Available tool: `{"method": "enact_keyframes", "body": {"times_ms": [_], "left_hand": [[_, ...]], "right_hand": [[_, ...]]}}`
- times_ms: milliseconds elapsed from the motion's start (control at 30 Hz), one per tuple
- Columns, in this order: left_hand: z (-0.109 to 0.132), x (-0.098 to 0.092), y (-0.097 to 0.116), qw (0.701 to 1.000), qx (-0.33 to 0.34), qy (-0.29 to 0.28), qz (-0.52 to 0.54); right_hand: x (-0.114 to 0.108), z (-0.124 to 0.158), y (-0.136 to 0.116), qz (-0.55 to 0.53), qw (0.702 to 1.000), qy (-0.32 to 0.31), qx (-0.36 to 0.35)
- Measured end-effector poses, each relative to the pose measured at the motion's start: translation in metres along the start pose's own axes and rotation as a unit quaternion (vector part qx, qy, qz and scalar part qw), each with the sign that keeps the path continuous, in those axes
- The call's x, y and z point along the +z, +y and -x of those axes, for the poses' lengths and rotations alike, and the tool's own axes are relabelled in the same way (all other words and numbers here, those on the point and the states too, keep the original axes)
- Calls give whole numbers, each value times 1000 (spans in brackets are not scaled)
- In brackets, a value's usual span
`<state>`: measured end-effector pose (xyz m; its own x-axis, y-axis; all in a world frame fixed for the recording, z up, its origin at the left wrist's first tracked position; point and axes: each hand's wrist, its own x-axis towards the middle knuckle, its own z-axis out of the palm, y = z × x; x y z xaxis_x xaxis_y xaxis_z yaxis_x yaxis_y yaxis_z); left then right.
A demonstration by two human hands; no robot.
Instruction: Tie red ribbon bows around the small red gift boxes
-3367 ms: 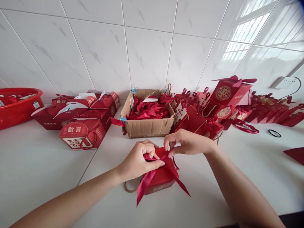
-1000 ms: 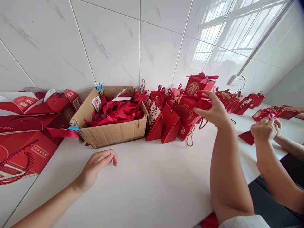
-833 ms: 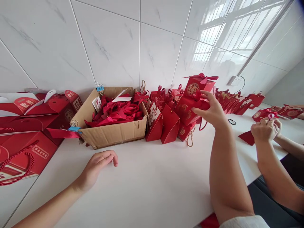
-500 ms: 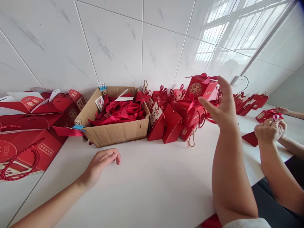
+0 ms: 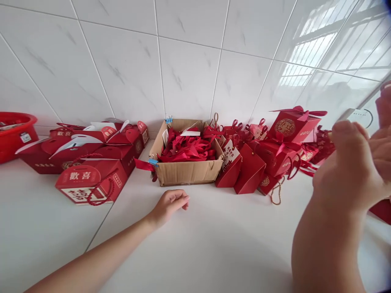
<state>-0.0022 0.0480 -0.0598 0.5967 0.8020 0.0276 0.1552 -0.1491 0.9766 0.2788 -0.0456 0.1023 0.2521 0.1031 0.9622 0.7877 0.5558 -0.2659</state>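
My left hand (image 5: 171, 205) rests on the white table in front of the cardboard box, its fingers curled in and nothing visible in them. Close to the camera at the right edge, my right hand (image 5: 351, 162) is raised with thumb and fingers apart, partly cut off by the frame. Left of it, a red gift box with a ribbon bow (image 5: 295, 125) stands on top of another red box (image 5: 279, 156). The cardboard box (image 5: 189, 173) holds a heap of red ribbons (image 5: 186, 147) and some white cards.
Two slanted red boxes (image 5: 249, 169) stand beside the cardboard box. Larger red gift boxes with rope handles (image 5: 88, 181) are grouped at left, with a red plastic basin (image 5: 18, 136) behind them. A tiled wall (image 5: 189, 69) bounds the table (image 5: 214, 240).
The view has swung left, bringing in the basin and dropping the co-worker's hands from sight. My right hand has drawn away from the bow-topped box, which stays stacked. My left fingers have curled more.
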Motion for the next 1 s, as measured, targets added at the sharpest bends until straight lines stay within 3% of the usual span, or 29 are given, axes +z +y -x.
{"method": "enact_keyframes", "body": {"times_ms": [67, 100, 200, 333, 467, 567, 633, 700, 833, 1000], "left_hand": [[1, 1, 0, 1000, -2, -2, 4], [1, 1, 0, 1000, -3, -2, 6], [2, 1, 0, 1000, -6, -1, 7], [4, 0, 0, 1000, -7, 1, 2], [4, -1, 0, 1000, -8, 2, -4], [4, -1, 1, 1000, -9, 2, -8], [4, 0, 2, 1000, -11, 1, -9], [4, 0, 2, 1000, -13, 1, -8], [4, 0, 3, 1000, -16, -1, -8], [3, 0, 2, 1000, -17, 1, -10]], "right_hand": [[20, -1, -9, -26, 996, 88, -4], [30, 0, -14, -35, 997, 71, 12], [63, 7, -25, -61, 994, -78, 54], [105, 30, -18, -69, 971, -221, 59], [134, 54, -3, -23, 887, -455, 78], [142, 61, -1, -2, 846, -527, 84], [140, 60, -2, 1, 846, -527, 83], [136, 57, -2, -8, 867, -492, 84], [119, 43, 3, -52, 927, -360, 92], [89, 25, -5, -110, 967, -211, 87]]}}
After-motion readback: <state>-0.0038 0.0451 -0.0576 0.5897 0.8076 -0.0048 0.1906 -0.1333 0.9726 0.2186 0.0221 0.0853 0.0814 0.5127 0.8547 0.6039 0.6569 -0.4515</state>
